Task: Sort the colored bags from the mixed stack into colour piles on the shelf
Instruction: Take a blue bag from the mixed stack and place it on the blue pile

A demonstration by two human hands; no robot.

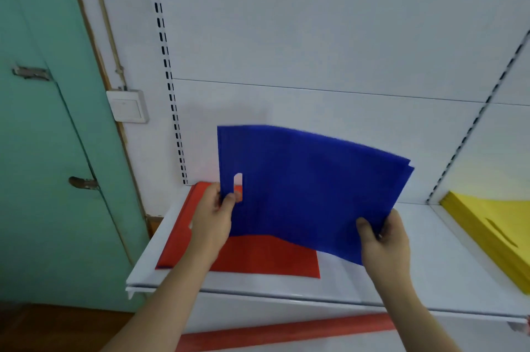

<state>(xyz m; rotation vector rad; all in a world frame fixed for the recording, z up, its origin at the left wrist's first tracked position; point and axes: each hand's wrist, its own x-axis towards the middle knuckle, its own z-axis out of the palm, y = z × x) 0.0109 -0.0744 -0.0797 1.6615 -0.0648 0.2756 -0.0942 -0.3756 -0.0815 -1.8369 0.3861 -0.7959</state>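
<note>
A bundle of blue bags (pixel 309 191) is held up on edge above the white shelf (pixel 430 271), leaning away from me, with a handle slot near its left side. My left hand (pixel 213 216) grips its left edge beside the slot. My right hand (pixel 383 236) pinches its lower right corner. Under the blue bags, a stack of red bags (pixel 258 258) lies flat on the left part of the shelf. A pile of yellow bags (pixel 493 228) lies on the shelf bay to the right.
A white back panel with slotted uprights (pixel 169 73) rises behind the shelf. A green door (pixel 43 122) and a wall switch (pixel 127 106) are at the left. A red strip (pixel 286 333) lies on the lower level below the shelf's front edge.
</note>
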